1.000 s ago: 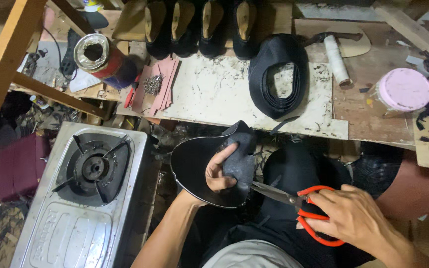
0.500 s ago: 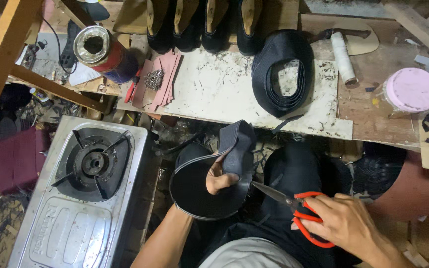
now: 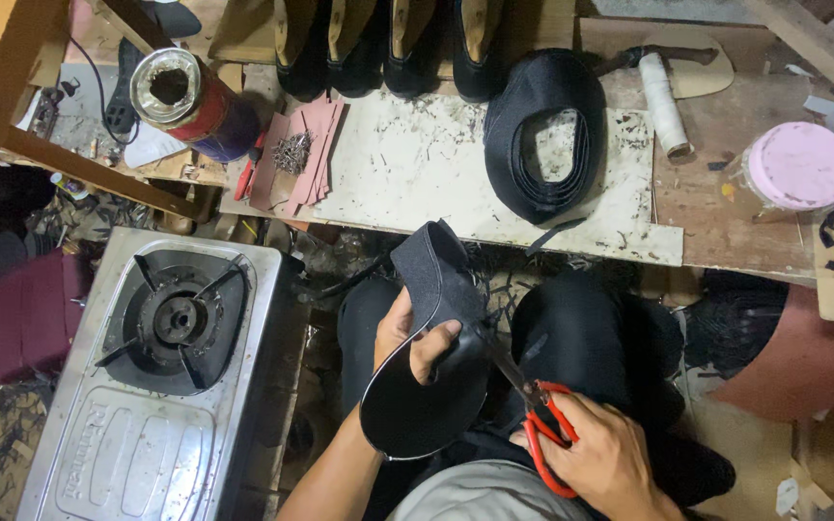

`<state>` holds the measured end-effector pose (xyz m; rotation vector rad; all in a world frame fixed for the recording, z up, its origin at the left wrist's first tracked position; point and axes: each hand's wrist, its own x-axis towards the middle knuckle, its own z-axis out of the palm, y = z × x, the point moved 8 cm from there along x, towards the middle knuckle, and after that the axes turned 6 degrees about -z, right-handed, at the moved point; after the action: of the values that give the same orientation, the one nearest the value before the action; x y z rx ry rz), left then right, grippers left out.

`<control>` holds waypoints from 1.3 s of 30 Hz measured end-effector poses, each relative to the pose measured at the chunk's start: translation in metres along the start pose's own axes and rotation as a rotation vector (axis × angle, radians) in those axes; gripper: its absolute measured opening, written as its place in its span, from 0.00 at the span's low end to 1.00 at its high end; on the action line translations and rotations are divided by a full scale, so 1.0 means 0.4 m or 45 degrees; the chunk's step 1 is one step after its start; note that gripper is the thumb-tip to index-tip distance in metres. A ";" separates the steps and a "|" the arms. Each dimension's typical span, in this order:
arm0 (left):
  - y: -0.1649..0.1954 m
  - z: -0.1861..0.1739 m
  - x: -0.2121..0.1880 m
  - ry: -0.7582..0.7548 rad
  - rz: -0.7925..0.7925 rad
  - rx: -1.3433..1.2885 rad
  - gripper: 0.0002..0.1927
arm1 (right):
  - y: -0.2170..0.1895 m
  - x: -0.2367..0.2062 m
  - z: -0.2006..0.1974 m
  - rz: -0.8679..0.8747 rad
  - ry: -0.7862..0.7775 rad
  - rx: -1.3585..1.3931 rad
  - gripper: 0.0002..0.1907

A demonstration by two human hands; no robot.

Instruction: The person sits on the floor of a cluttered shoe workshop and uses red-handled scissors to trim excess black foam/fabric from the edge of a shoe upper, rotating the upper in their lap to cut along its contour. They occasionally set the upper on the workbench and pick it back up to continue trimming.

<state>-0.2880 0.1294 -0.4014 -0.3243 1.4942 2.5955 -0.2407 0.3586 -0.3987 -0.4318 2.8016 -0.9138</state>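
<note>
Lower middle of frame: left hand (image 3: 415,338) pinching the black shoe piece (image 3: 431,357), right hand (image 3: 610,463) clamped round red-handled scissors (image 3: 533,415) cutting its edge.

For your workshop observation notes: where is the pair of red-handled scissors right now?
In the head view, the red-handled scissors are low and right of centre, gripped by the right hand, their blades reaching the dark shoe piece held by the left hand.
</note>
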 end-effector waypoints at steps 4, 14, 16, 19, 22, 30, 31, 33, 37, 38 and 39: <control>-0.003 -0.013 -0.005 -0.006 0.027 -0.028 0.31 | -0.023 -0.005 -0.012 -0.153 0.142 0.027 0.25; -0.063 -0.077 0.003 -0.003 0.142 -0.130 0.37 | -0.043 0.005 -0.052 -0.196 0.179 -0.017 0.25; -0.051 -0.063 -0.008 0.073 0.157 0.257 0.26 | -0.054 0.008 -0.055 -0.256 0.203 -0.044 0.25; -0.053 -0.025 -0.020 0.030 -0.039 -0.002 0.28 | -0.072 0.007 -0.058 -0.355 0.257 -0.069 0.25; -0.021 -0.006 -0.032 0.069 0.000 0.040 0.26 | -0.080 0.003 -0.061 -0.419 0.278 -0.092 0.26; -0.022 0.010 -0.014 0.007 0.125 0.138 0.29 | -0.082 0.007 -0.046 -0.410 0.213 -0.083 0.23; -0.027 0.012 -0.015 -0.001 0.106 0.078 0.30 | -0.081 0.008 -0.043 -0.398 0.218 -0.068 0.23; -0.041 0.018 -0.023 -0.019 0.036 -0.021 0.32 | -0.079 0.008 -0.036 -0.369 0.229 -0.033 0.24; -0.098 0.021 -0.037 -0.059 -0.091 -0.261 0.35 | -0.065 0.015 -0.017 -0.235 0.195 -0.026 0.28; -0.112 0.016 -0.034 -0.057 -0.042 -0.250 0.37 | -0.061 0.017 -0.009 -0.196 0.161 -0.014 0.29; -0.131 0.009 -0.028 -0.055 0.008 -0.240 0.38 | -0.057 0.019 -0.001 -0.160 0.127 -0.001 0.31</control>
<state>-0.2661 0.1589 -0.4407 -0.2809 1.2414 2.7361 -0.2431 0.3390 -0.3853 -0.5838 2.8921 -0.9853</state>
